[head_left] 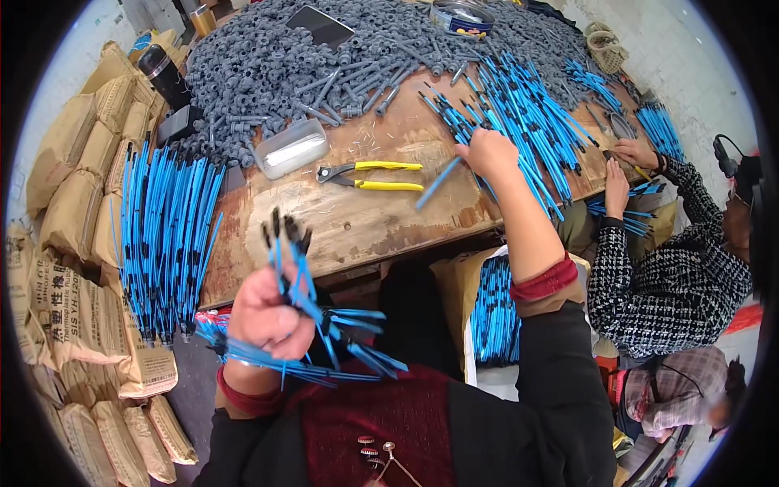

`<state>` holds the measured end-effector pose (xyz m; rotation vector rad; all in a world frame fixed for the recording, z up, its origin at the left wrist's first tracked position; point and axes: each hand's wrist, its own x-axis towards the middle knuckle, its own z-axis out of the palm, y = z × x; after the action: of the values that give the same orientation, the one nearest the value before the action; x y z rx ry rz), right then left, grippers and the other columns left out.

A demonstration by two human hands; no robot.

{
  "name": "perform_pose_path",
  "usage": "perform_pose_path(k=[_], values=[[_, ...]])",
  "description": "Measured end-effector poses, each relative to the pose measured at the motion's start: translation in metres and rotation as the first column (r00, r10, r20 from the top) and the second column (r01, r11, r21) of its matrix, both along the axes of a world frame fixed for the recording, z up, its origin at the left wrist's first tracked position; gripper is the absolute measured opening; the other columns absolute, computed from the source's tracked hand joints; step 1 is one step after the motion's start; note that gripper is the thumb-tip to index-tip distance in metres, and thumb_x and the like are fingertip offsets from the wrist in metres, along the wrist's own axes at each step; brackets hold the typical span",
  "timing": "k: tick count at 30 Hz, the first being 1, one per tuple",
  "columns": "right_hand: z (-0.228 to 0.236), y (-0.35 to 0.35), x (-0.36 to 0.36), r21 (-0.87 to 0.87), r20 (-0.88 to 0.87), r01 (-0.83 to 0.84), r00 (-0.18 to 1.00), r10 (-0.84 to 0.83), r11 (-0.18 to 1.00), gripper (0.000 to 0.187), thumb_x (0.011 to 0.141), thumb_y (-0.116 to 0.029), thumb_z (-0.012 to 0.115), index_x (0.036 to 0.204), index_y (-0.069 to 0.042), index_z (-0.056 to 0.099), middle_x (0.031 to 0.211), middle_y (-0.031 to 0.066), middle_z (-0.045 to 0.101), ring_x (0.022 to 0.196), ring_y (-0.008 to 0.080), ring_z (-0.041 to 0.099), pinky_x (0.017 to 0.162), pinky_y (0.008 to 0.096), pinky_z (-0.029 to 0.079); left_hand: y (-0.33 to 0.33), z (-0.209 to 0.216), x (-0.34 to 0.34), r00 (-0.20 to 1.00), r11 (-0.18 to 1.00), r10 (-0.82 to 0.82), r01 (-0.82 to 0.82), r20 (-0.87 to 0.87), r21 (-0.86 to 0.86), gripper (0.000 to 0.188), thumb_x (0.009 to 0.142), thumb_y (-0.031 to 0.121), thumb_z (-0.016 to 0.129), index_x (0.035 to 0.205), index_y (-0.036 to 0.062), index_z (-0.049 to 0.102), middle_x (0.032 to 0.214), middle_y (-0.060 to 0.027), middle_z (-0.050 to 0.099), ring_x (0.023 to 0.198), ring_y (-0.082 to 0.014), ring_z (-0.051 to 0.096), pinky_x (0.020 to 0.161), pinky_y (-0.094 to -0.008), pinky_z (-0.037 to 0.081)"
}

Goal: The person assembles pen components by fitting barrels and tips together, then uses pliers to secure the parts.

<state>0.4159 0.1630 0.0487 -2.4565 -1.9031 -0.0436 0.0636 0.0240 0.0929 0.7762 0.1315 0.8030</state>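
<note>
My left hand is closed round a loose bunch of thin blue tubes with black ends, which fan out in several directions above my lap. My right hand reaches over the table to the near-left edge of a large heap of similar blue tubes. Its fingers are bent, and a single blue tube, slightly blurred, sticks out from under the thumb side toward me. The fingertips are partly hidden, but the hand appears to pinch that tube.
Yellow-handled pliers and a clear plastic box lie on the wooden table. Grey plastic fittings cover its far side, with a dark tablet on top. More blue tubes lie left. A co-worker's hands are at the right.
</note>
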Motion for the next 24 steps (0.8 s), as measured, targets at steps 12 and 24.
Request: perform_pose_path(k=[12, 24], values=[[0.006, 0.015, 0.02, 0.145, 0.057, -0.248, 0.969, 0.242, 0.958, 0.018, 0.078, -0.015, 0.053, 0.088, -0.002, 0.061, 0.087, 0.0163, 0.064, 0.083, 0.0342, 0.062, 0.071, 0.0423, 0.051, 0.049, -0.072, 0.006, 0.992, 0.992, 0.123, -0.123, -0.024, -0.008, 0.019, 0.085, 0.014, 0.058, 0.101, 0.0052, 0.055, 0.083, -0.0167, 0.064, 0.062, -0.0195, 0.059, 0.056, -0.0279, 0.048], [-0.034, 0.017, -0.01, 0.267, 0.056, -0.098, 0.995, 0.086, 0.959, 0.024, 0.083, -0.029, 0.056, 0.085, -0.004, 0.059, 0.087, 0.0158, 0.061, 0.086, 0.0347, 0.059, 0.07, 0.0444, 0.05, 0.042, -0.062, 0.017, 0.984, 0.987, 0.158, -0.16, -0.08, -0.016, 0.018, 0.085, 0.015, 0.058, 0.1, 0.0051, 0.057, 0.089, -0.0181, 0.065, 0.064, -0.0217, 0.06, 0.058, -0.0309, 0.049]])
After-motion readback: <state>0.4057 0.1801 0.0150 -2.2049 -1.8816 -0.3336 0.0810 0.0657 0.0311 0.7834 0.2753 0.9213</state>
